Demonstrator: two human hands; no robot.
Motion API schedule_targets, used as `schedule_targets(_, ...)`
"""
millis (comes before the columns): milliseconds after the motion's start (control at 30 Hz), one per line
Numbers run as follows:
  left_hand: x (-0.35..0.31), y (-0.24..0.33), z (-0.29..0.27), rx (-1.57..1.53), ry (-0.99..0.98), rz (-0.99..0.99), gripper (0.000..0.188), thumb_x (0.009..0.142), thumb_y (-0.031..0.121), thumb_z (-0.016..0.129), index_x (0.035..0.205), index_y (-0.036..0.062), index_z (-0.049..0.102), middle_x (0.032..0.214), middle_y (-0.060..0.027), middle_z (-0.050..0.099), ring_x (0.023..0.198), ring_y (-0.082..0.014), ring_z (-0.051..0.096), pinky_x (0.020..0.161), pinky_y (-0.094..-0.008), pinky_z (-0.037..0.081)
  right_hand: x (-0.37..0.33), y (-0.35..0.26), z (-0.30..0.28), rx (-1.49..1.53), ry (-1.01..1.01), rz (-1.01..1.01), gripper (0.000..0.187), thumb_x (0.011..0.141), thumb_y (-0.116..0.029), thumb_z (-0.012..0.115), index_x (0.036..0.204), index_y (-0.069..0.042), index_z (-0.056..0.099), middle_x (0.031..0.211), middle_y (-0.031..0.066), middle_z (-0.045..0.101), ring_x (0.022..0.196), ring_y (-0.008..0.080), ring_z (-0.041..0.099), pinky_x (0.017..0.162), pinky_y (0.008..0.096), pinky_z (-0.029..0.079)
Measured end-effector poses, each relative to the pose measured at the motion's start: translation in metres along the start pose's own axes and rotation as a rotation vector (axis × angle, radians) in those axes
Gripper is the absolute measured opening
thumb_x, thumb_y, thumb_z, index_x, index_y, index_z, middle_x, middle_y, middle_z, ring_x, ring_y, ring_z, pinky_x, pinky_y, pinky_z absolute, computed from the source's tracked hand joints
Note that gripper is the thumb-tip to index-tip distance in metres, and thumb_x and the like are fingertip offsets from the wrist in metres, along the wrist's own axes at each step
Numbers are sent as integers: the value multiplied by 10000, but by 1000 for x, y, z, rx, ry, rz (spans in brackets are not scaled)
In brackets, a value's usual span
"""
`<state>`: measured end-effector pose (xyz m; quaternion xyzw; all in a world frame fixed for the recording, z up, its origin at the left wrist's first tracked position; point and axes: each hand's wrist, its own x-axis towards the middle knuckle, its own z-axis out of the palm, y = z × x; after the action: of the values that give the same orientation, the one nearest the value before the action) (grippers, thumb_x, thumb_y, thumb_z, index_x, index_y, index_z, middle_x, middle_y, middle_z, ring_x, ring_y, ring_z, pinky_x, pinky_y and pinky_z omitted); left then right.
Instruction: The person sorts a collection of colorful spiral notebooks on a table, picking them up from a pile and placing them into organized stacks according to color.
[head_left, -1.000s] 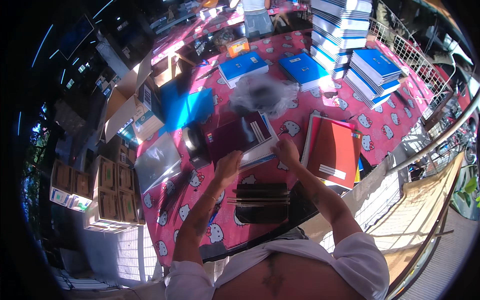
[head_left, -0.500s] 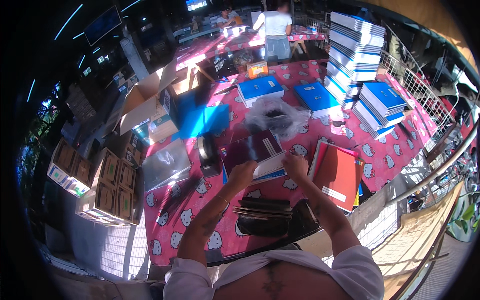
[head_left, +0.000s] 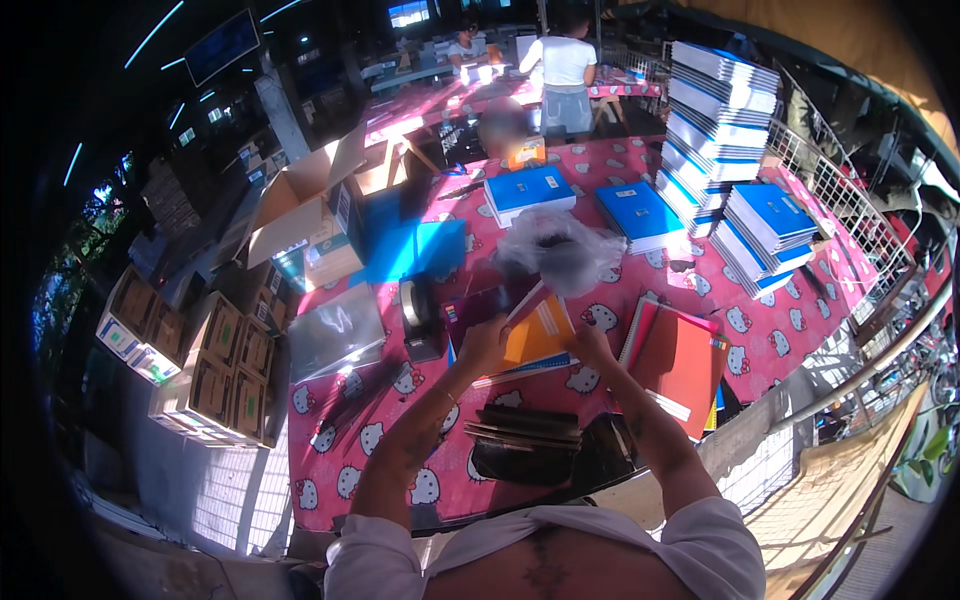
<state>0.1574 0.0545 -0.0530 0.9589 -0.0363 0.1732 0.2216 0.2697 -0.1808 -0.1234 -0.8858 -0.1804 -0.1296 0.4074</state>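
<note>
In the middle of the pink patterned table, my left hand (head_left: 486, 346) is closed on the left side of a spiral notebook stack. A dark purple cover (head_left: 468, 308) shows beyond that hand, and an orange cover (head_left: 540, 334) lies between both hands. Closed at the right edge of the orange notebook is my right hand (head_left: 592, 346); its fingertips are partly hidden. Blue edges stick out underneath. To the right of my hands rests a pile of notebooks topped by a red one (head_left: 678, 365). A black tape dispenser (head_left: 419, 322) stands to the left.
Clear plastic sleeves (head_left: 338, 330) lie at left, near an open cardboard box (head_left: 305, 225). Crumpled plastic (head_left: 560, 248) sits beyond my hands. A tall stack of blue-covered books (head_left: 715, 140) rises at the back right. A black pouch (head_left: 525, 445) lies near the front edge. Two people are farther back.
The dark purple cover that faced up between my hands has tilted up and away, and an orange cover now shows there. The view has shifted slightly.
</note>
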Motion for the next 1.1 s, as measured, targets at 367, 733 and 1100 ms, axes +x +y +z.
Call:
schedule_targets(367,19,43,-52,368,370,54,405,845,53,588,1249,27,574,1110,-157,614,964,-348,651,729,-441,584,12,6,-46,172,69,170,323,825,-186,652,1108,-29,658,869,225,709,783,406,698,692,431,541)
schedule_targets(733,-7,83,-46,-4,-156,240,654,872,486,699,1320,35,544,1264,-204,558,1066,-340,602,976,-459,481,-20,-66,-260,262,440,24,90,945,-35,558,1028,-16,532,782,93,631,659,150,636,598,318,550)
schedule_targets(1100,-24,184,-174,-27,308,466,247,886,91,609,1128,46,636,943,-129,667,804,-330,671,635,-411,554,-83,-127,-248,320,235,-219,900,866,-245,769,1552,-68,214,1597,155,148,1500,262,135,1199,481,212)
